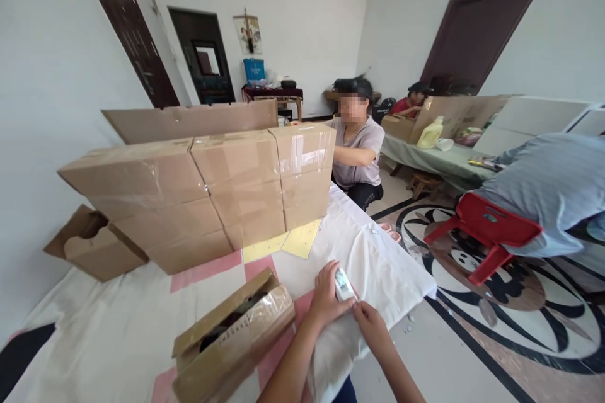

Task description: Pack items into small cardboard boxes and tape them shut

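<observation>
My left hand (325,295) is closed around a small white object (345,284) with a pale greenish patch on top; its exact kind cannot be made out. At the object's near end, my right hand (371,323) pinches its lower edge or something thin there. Both hands are over the near right part of the cloth-covered table (382,267). Left of my forearm lies a long cardboard box (236,334) with its top flap partly raised, and dark contents show in the gap.
Stacked taped cardboard boxes (239,186) form a wall across the table. An open carton (104,249) stands at the left. Beyond the stack crouches a person (362,145); another sits on a red stool (496,223) at the right. Yellow sheets (302,239) lie by the stack.
</observation>
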Motion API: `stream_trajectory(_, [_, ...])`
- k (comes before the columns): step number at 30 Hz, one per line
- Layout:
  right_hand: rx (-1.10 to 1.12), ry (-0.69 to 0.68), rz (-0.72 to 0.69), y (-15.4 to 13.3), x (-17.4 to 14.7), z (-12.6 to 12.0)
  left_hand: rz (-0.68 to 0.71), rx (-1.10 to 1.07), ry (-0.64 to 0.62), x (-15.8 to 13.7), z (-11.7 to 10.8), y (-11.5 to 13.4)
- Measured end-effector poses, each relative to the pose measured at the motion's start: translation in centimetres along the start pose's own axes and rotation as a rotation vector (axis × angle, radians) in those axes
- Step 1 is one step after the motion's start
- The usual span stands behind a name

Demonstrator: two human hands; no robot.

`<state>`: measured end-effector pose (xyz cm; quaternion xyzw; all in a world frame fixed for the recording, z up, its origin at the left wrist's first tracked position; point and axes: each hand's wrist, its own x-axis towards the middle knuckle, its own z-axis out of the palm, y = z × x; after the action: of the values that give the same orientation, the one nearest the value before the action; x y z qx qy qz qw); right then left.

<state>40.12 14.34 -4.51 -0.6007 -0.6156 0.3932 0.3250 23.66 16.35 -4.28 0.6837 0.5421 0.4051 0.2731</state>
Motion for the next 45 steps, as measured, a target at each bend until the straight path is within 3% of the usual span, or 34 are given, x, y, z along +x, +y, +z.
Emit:
stream_trajectory(9, [-0.083,0.057,-0.001,2.5,0.1,1.3,-0.016,0.010,-0.049,0.0,0.1,-0.2])
stream_trajectory(14, [-0.181,0.105,0.000,1.2,-0.7,1.2,-0.026,0.019,-0.049,0.1,0.3,-0.2])
stream_trajectory(17, [-0.083,0.139,0.020,-0.5,-1.2,0.6,-0.022,0.004,-0.044,0.2,0.0,-0.2])
stream_trajectory(22, [0.142,0.081,0.066,-3.6,-2.3,-1.9,0.009,-0.309,0.166,0.1,-0.4,0.5])
stream_trajectory(26, [0.447,-0.016,0.015,-7.6,-4.1,-3.7,-0.065,-0.389,0.337,-1.9,-0.9,3.0])
stream_trajectory(29, [0.585,-0.081,-0.074,-10.8,-5.8,-4.4,-0.094,-0.431,0.441,-4.8,-2.5,6.3])
stream_trajectory(35, [0.520,-0.173,-0.221,-13.9,-8.5,-3.6,-0.176,-0.519,0.480,-9.4,-7.7,12.0])
stream_trajectory(40, [0.496,-0.311,-0.310,-15.1,-9.7,-1.5,-0.123,-0.376,0.538,-12.5,-11.2,12.3])
stream_trajectory(45, [0.471,-0.491,-0.410,-17.0,-10.1,1.2,-0.076,-0.169,0.699,-17.1,-14.5,11.1])
